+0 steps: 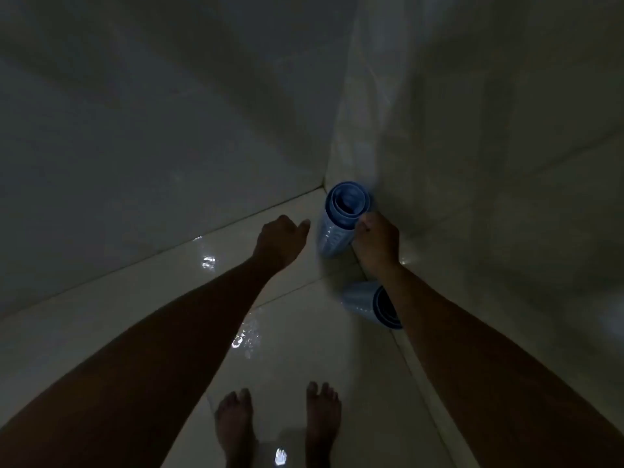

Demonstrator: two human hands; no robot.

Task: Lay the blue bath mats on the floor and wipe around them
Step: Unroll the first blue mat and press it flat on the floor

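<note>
My right hand (376, 243) grips the rolled blue mat (341, 224) standing upright in the floor (141, 312) corner. Left hand (280, 243) loosely curled, holding nothing, just beside it. Second rolled mat (363, 300) lies along the right wall edge.

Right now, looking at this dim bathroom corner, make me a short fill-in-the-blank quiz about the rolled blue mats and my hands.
1. The upright rolled blue plastic bath mat stands in the ____ where the two walls meet.
2. The ____ hand grips that upright roll near its top.
3. The second rolled blue bath mat lies on the glossy tiled floor, partly hidden by the right ____.
4. The left hand holds ____.

Missing words: corner; right; forearm; nothing
</note>
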